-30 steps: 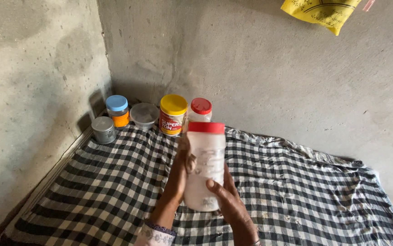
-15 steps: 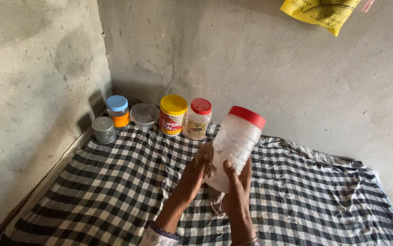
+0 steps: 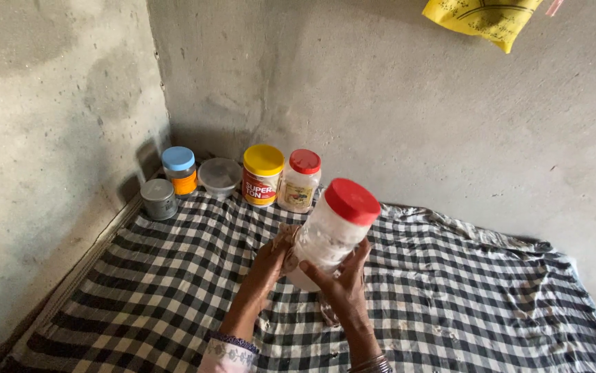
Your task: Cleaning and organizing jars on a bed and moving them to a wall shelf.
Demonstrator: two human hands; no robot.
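Tilted further rightward than before, the red-lidded clear jar (image 3: 330,231) sits at frame centre above the checked cloth (image 3: 139,290), gripped from below by both the left hand (image 3: 270,259) and right hand (image 3: 343,287)

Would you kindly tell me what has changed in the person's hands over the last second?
The red-lidded clear jar, upright a second ago, now tilts with its lid to the right and sits further right. The left hand and right hand have kept hold of it throughout. The jars by the wall and the checked cloth have not moved.
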